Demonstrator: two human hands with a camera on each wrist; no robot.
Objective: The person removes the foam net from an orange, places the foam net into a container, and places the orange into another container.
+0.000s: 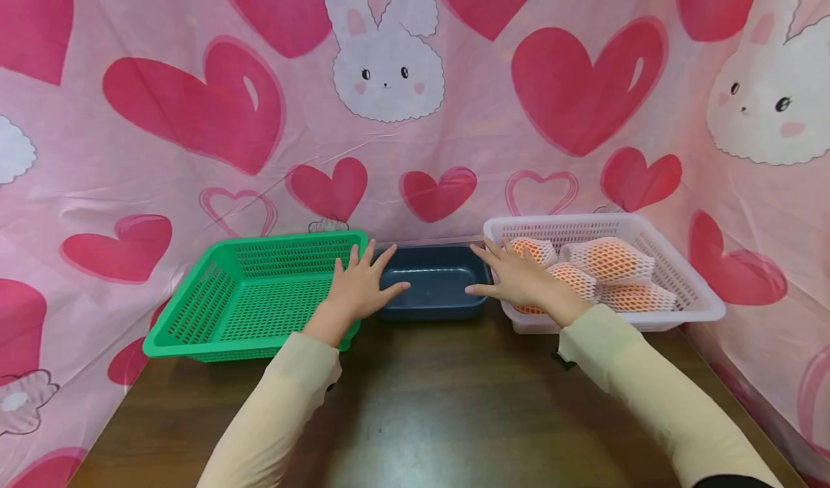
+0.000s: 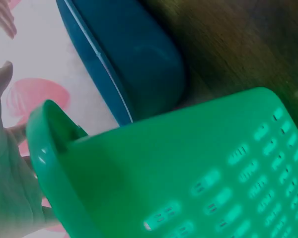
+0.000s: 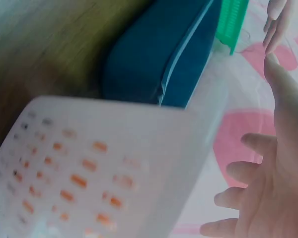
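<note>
My left hand [image 1: 357,286] is spread with straight fingers over the right rim of a green perforated plastic basket [image 1: 214,345], beside a dark blue rectangular container [image 1: 431,308]. Fingers spread likewise, my right hand [image 1: 521,277] hovers over the left side of a white perforated basket [image 1: 697,308]. Inside that basket lie several orange round things [image 1: 609,259] in white foam netting, partly covered by the hand. Neither hand holds anything. Each wrist view shows its basket's wall close up, and whether the left fingers touch the green rim [image 2: 37,144] I cannot tell.
All three containers stand in a row along the far side of a dark wooden table [image 1: 441,401]. Directly behind them hangs a pink cloth [image 1: 480,127] with hearts and rabbits, which also runs along both sides.
</note>
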